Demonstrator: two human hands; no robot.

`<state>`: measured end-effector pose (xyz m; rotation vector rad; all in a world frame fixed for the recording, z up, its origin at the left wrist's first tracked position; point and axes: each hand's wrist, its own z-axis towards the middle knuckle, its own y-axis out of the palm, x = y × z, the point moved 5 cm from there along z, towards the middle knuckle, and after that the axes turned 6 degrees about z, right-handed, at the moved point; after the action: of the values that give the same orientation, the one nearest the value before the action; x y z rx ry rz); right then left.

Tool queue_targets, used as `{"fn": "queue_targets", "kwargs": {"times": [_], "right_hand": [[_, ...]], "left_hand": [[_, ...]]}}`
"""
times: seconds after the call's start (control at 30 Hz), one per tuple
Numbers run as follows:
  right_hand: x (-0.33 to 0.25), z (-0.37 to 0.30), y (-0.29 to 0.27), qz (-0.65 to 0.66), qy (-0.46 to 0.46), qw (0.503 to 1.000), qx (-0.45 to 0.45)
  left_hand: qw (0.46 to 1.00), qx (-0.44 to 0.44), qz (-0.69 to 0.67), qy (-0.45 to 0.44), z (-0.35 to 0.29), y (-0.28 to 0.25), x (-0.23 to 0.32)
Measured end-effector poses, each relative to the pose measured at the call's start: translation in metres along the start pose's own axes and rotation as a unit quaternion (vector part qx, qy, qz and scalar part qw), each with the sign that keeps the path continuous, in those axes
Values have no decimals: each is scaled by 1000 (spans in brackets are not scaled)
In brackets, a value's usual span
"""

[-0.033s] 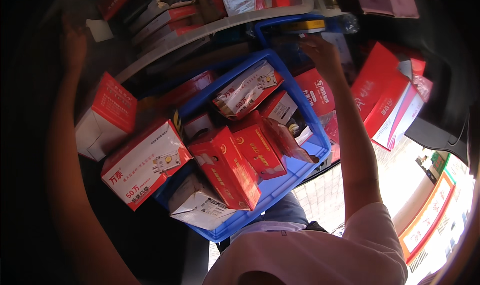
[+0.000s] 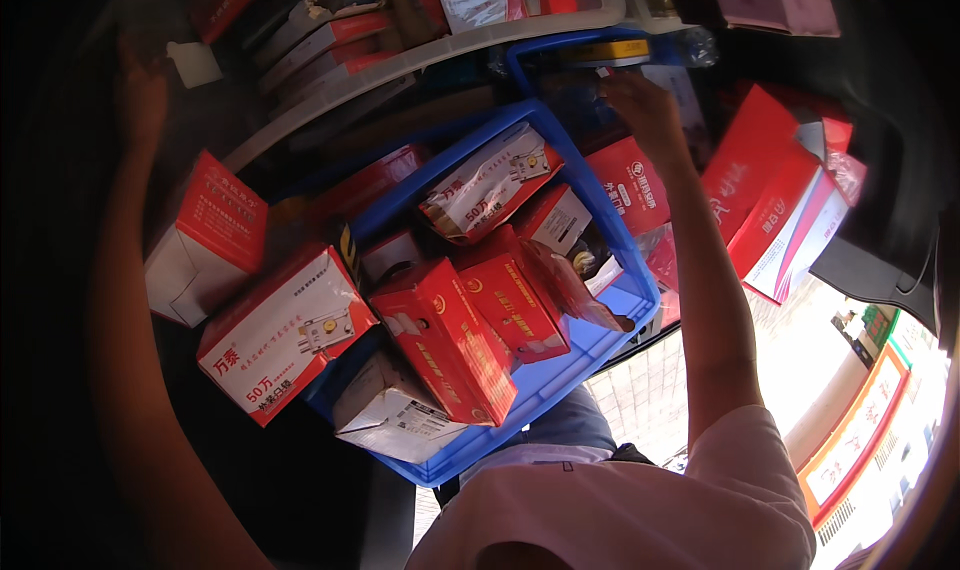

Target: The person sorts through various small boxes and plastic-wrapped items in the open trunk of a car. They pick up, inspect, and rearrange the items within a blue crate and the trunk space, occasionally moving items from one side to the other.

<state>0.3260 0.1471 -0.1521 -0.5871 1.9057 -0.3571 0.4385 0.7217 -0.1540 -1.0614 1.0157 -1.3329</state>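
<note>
My left hand [image 2: 143, 85] is raised at the dark far left, fingers partly stretched, beside a white card-like piece [image 2: 194, 63]. My right hand [image 2: 642, 102] reaches to the far middle, fingers bent, just below a yellow box [image 2: 602, 52]. A small pale bit shows at its fingertips, too small to name. Between my arms a blue plastic crate [image 2: 590, 345] tilts toward me, heaped with red-and-white lock boxes. A red box [image 2: 445, 340] stands in the crate, and a white-and-red box [image 2: 288, 335] sits at its left side. A worn box [image 2: 490, 182] lies at the crate's far end.
A white plastic bin [image 2: 440, 50] full of red boxes crosses the far side. Another red-and-white carton [image 2: 207, 240] stands left of the crate. More red boxes [image 2: 765, 195] lie to the right. Bright paving [image 2: 650, 390] shows at the lower right, beyond a dark edge.
The blue crate and the boxes at its left have shifted slightly left. My left hand is a little lower and to the left; my right hand has hardly moved.
</note>
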Motion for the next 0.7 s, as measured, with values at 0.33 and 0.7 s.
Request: {"fn": "queue_targets", "kwargs": {"times": [0.33,0.7], "right_hand": [[-28,92,150,-341,-105,893,-273],[-29,90,169,-284,-147,917,-237]], "left_hand": [[998,33,34,30,9,-18,18],[999,45,22,-22,-4,-19,12]]}}
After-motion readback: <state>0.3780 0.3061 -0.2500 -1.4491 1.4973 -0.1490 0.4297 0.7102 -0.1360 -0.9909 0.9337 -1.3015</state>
